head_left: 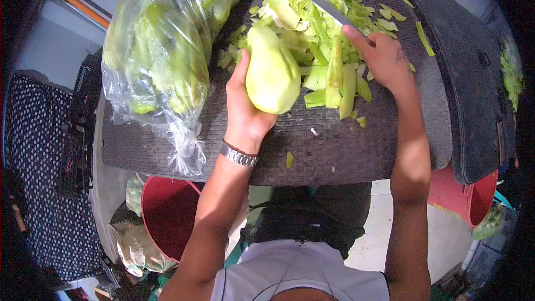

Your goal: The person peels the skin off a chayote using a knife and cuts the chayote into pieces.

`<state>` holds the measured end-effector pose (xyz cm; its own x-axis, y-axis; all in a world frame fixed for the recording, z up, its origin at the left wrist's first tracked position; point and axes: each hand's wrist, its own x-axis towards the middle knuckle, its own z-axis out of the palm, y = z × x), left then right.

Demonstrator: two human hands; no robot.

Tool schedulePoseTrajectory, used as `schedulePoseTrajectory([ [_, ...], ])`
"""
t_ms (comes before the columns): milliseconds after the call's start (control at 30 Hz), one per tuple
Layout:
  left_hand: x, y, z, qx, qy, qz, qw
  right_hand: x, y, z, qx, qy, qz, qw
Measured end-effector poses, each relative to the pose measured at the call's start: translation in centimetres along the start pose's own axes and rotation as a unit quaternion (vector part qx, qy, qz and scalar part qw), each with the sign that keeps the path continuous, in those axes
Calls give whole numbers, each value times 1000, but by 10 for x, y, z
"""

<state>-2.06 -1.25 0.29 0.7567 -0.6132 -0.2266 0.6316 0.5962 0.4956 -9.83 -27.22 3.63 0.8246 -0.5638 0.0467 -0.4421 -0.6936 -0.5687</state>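
My left hand [245, 106], with a metal watch on the wrist, holds a peeled pale green fruit [273, 72] upright, its narrow end pointing away from me. In my right hand [382, 56] is a knife [326, 6], its blade pointing up and to the left over a heap of green peelings [315, 33]. The blade does not touch the fruit. Long peel strips lie between the fruit and my right forearm. Left of the fruit, a clear plastic bag [159, 50] full of green produce rests on the dark woven tabletop [317, 161].
A red bucket [167, 212] stands below the table at the left, another red bucket [473, 198] at the right. A black panel [465, 78] runs along the table's right side. Patterned dark cloth [44, 173] is at the far left. Small peel scraps dot the tabletop.
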Motion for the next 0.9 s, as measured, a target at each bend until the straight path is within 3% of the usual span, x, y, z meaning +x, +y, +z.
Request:
schedulePoseTrajectory([
  [133, -2, 2, 1, -36, 6, -6, 999, -21, -21, 7, 53, 19, -107, 993],
  [233, -5, 2, -8, -45, -106, -30, 993, -43, -43, 12, 119, -69, -213, 967],
  [300, -5, -1, -3, -57, -44, -12, 997, -56, -52, 21, 107, -73, -276, 952],
  [433, -14, -1, 10, -26, -59, -25, 998, -66, -55, 27, 96, -52, -366, 924],
  [633, -13, 1, -2, -28, -95, -21, 995, -66, -54, 24, 54, -66, -406, 910],
  [733, -10, 5, -5, -60, -167, -58, 982, -66, -54, 20, 55, -66, -404, 911],
  [833, -14, 9, 0, -89, -84, -82, 989, -51, -40, 17, 71, -13, -395, 916],
  [900, -17, 7, -3, -64, -103, -47, 992, -40, -30, 14, 62, 0, -361, 931],
])
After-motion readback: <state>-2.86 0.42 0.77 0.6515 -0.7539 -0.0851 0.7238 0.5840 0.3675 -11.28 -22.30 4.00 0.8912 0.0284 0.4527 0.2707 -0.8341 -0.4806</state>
